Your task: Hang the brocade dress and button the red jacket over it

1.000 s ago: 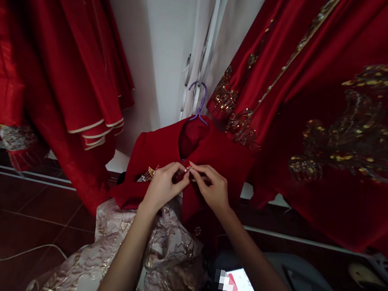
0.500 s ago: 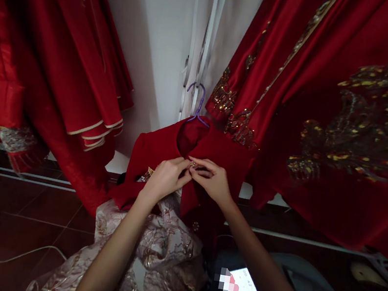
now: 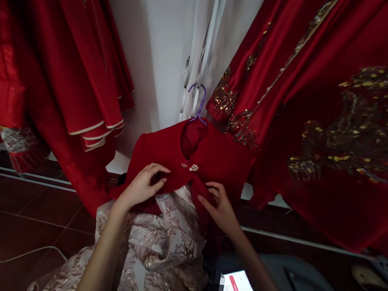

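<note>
- Grip first: the left hand [image 3: 143,182] has thumb and fingers curled, tips apart, against one front of the jacket [image 3: 158,147]; the right hand [image 3: 220,207] has its own bent about the loose edge of the other front, though whether they pinch cloth I cannot tell.
- Red clothes [image 3: 80,67] hang on both sides, larger than anything between them.
- Dress [image 3: 159,239]: pale, shiny and patterned, spread in folds below the jacket and showing where its fronts part.
- Jacket: red, in the middle between the hung clothes, collar uppermost, on a hanger hooked at the white rack [image 3: 210,34].
- Hanger [image 3: 199,111]: purple, its stem rising out of the neck opening.
- Phone [image 3: 240,288]: lit screen, near the right forearm, partly blurred out.
- Clasp [image 3: 190,167]: beaded, lying across the front just under the neck, touched by neither hand. It looks fastened, so I judge the top closure done; below it the fronts part, leaving that stretch unclosed.
</note>
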### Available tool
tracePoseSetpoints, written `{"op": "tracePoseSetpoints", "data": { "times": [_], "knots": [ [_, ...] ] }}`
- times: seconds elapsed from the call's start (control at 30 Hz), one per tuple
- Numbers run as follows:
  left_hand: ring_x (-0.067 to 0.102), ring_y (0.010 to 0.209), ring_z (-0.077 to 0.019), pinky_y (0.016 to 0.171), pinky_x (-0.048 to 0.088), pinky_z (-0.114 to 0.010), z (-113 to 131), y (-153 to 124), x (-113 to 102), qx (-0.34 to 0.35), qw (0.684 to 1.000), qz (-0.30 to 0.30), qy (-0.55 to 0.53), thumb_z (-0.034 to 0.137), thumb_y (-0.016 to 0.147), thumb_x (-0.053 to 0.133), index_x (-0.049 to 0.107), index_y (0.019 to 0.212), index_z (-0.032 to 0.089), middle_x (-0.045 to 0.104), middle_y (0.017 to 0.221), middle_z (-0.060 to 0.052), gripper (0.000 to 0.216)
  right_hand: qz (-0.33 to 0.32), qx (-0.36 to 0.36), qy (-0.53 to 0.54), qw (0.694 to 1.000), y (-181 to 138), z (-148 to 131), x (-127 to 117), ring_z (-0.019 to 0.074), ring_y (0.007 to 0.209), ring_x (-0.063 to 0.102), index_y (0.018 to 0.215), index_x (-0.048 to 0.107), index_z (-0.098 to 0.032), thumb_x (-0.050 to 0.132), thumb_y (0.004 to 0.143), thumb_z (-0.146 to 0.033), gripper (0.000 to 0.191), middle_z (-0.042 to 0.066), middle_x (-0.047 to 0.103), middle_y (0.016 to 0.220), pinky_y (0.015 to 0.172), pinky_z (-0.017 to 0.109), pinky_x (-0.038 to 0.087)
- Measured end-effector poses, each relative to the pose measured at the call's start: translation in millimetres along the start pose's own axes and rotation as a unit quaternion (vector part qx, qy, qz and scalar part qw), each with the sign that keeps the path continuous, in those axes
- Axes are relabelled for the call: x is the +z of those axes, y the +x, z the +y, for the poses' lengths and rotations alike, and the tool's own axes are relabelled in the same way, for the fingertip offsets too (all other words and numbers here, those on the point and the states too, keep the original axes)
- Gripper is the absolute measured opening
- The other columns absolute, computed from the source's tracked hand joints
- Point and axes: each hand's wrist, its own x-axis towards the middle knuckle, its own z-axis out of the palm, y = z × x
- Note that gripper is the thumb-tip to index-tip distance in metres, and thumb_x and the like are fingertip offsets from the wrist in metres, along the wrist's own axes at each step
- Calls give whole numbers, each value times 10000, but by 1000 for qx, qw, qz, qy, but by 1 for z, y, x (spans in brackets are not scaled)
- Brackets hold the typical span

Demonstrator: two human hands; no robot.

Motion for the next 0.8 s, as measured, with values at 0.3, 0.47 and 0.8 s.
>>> {"op": "tracePoseSetpoints", "data": {
  "times": [0.3, 0.47, 0.8],
  "knots": [
    [581, 790, -186, 733, 482, -356, -10, -9, 45, -217, 968, 89, 90, 204, 606, 707, 424, 1019, 175, 468, 1004, -81, 501, 85, -2, 71, 994, -18, -68, -26, 162, 743, 575, 933, 503, -289, 651, 728, -349, 260, 16, 548, 878, 631, 262, 493],
    [584, 897, -276, 724, 485, -380, 1, 1, 86, -205, 958, 156, 125, 178, 637, 665, 364, 1091, 118, 401, 1111, -188, 548, 128, -96, 60, 985, 13, -84, 32, 154, 791, 574, 909, 507, -247, 622, 752, -315, 206, 23, 565, 878, 712, 268, 490],
    [579, 753, -121, 683, 505, -282, -52, -3, 96, -111, 936, 318, -98, 183, 684, 629, 325, 1146, 176, 449, 1106, -113, 553, 158, -184, -77, 967, 57, 25, 124, 186, 950, 537, 1041, 586, -196, 481, 759, -117, 311, 78, 550, 1009, 807, 322, 488]
  ]
}}
